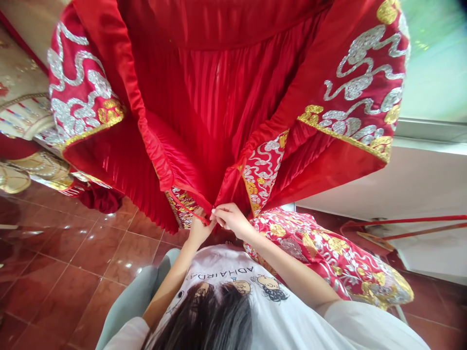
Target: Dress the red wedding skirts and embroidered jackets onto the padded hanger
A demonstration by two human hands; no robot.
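A red pleated garment (219, 97) with silver and gold embroidered borders hangs in front of me, its wide sleeves spread to both sides. My left hand (199, 229) and my right hand (231, 219) meet at the low middle of the garment, where its two front edges come together. Both hands are closed in a pinch on a thin red tie (189, 210) and the fabric edge there. My fingertips almost touch each other. My white printed shirt (255, 301) and my dark hair (215, 316) fill the bottom of the view.
More red embroidered cloth (328, 253) lies bunched at my right. Cream and gold fabrics (25, 121) lie at the left. The floor is glossy red-brown tile (65, 272). A white wall (419, 180) and red rods (419, 221) stand at the right.
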